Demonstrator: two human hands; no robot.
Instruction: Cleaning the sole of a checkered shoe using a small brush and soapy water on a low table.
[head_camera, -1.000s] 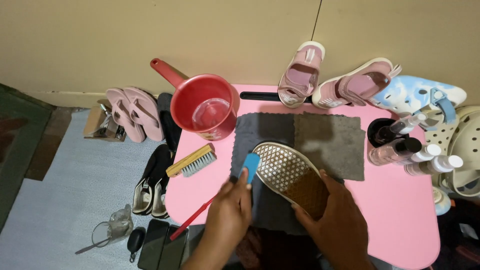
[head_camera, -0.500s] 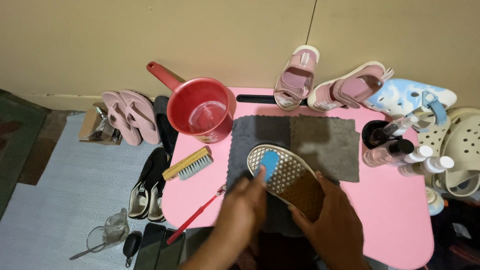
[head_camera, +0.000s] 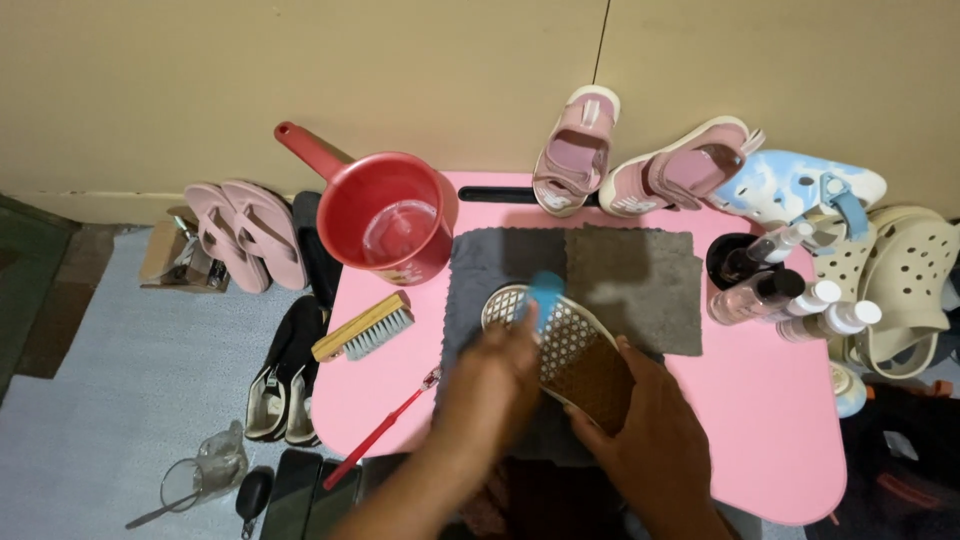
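A: Slip-on shoe with a cream-and-brown waffle sole (head_camera: 568, 350), turned sole up, lies on the dark grey towel (head_camera: 500, 262) in the middle of the pink bench (head_camera: 770, 420).

B: And the right hand (head_camera: 645, 440) has its fingers curled over the brown heel end, thumb on the near edge, pinning it down.

A: The left hand (head_camera: 490, 390) comes across the toe half, fingers closed around a small blue scrubbing pad (head_camera: 546, 296) that presses on the cream part of the sole.

B: Left of the towel lie a wooden-backed brush with pale bristles (head_camera: 364, 327) and a slim red-handled brush (head_camera: 382, 430), both apart from the hands.

A: At the back left a red plastic dipper (head_camera: 385, 215) holds water, touching the towel's corner.

B: A lighter grey cloth (head_camera: 632, 282) lies beside the shoe, and clear bottles with white caps (head_camera: 790, 295) are clustered at the right edge.

A: Pink sandals (head_camera: 640, 155) lean on the wall behind.
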